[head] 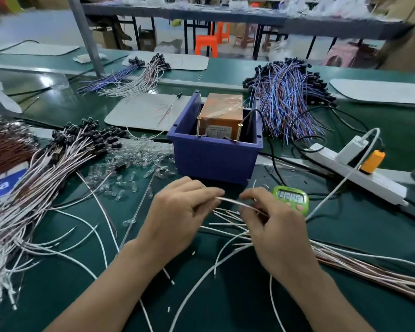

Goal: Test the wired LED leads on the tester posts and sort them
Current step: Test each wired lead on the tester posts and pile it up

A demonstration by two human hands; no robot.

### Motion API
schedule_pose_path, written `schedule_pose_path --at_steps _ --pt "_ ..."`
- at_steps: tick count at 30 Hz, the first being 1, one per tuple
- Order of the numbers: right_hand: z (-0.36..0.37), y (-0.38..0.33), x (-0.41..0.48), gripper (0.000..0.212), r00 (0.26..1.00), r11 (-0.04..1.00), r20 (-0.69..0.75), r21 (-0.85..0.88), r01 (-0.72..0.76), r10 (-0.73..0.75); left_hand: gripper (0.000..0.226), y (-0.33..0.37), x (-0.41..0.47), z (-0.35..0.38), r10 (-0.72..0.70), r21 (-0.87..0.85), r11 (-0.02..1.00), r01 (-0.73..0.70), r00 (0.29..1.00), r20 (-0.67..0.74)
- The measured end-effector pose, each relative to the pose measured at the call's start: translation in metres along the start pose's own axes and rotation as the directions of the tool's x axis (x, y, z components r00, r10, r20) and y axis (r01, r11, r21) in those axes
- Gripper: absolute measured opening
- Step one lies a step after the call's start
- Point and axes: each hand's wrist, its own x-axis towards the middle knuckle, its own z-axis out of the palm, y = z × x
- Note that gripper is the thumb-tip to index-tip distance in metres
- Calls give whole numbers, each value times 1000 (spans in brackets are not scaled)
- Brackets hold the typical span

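a broad heap of white-and-brown leads lies left of the blue bin, and a blue-violet bundle lies to its right rear. the bin holds the orange tester, with two brass posts upright at its near side. just in front of the bin, the left hand and right hand each pinch one thin pale lead held between them.
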Motion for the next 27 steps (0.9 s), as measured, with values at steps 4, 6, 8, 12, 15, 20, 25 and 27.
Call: schedule_pose_path --at_steps 4,6,8,12,15,20,25,27 --pt "-3 9 2 15 998 999 -64 -50 -21 18 18 -6 1 0 -147 -80 986 145 989 -16" --pt "-5 9 3 19 995 995 -103 -102 -13 3 19 -7 1 0 -227 -145 965 219 973 -35" --pt "-6 6 2 19 990 987 -138 -158 -9 -13 18 -8 1 1 -294 -208 937 281 955 -32" --pt "-10 9 3 24 973 958 -229 -278 -68 3 20 -8 0 4 -404 -270 884 381 914 -35" --pt "-9 14 3 38 969 966 -246 -253 -58 -7 18 -6 -3 8 -399 -257 891 374 916 -49" --pt "-1 19 2 21 991 984 -67 -128 -122 114 19 -5 -4 13 -349 -203 922 331 935 -59" --pt "-5 19 2 19 993 993 12 -10 -120 120 14 -5 -5 18 -407 -211 896 391 913 -39" --pt "-5 16 1 20 997 997 33 -35 -65 66 18 -4 -4 19 -417 -212 891 401 908 -32"
